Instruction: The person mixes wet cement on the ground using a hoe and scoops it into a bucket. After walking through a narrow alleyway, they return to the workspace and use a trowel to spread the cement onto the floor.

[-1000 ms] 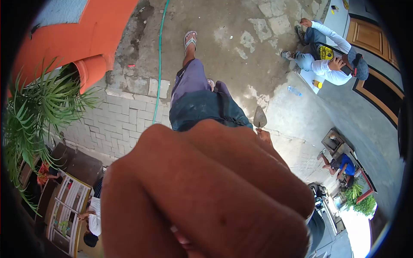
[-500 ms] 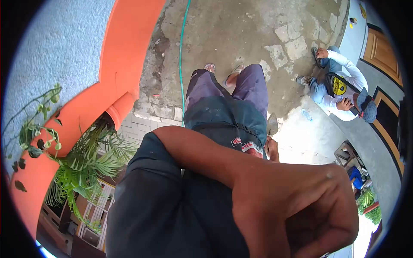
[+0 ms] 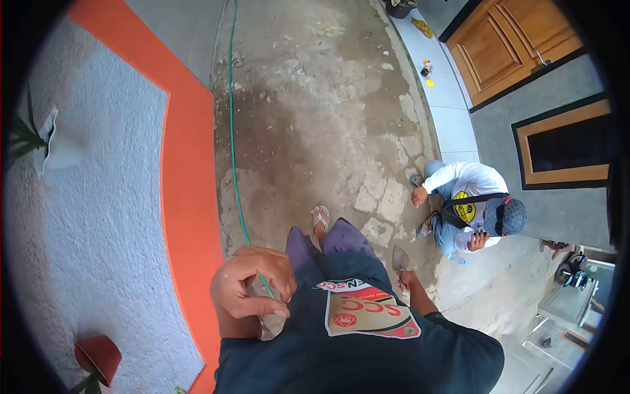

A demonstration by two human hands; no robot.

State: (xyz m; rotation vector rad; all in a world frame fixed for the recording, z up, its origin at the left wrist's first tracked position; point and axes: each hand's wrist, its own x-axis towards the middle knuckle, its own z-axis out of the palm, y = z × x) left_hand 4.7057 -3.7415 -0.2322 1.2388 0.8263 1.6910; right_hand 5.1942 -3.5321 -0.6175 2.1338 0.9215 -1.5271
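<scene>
My left hand (image 3: 252, 282) is raised at the left of my dark shirt (image 3: 367, 312). Its fingers curl toward the thumb in a loose ring, and I see nothing held in it. Behind the gap in its fingers runs a green hose (image 3: 231, 131). Low at my right side, my right hand (image 3: 408, 281) is closed around the handle of a trowel (image 3: 399, 258). The trowel's grey pointed blade shows beyond the fingers, over the concrete ground.
A person (image 3: 476, 203) in a white shirt and cap squats at the right, a phone-like object in one hand. A plastic bottle (image 3: 457, 260) lies close by. An orange-trimmed wall (image 3: 190, 197) with potted plants borders the left; a wooden door (image 3: 512, 43) and tiled ledge (image 3: 453, 108) border the right.
My left hand has swung from the near lower right, across my body, to the left side. My view has shifted, showing more ground ahead. The trowel stays by my right hand.
</scene>
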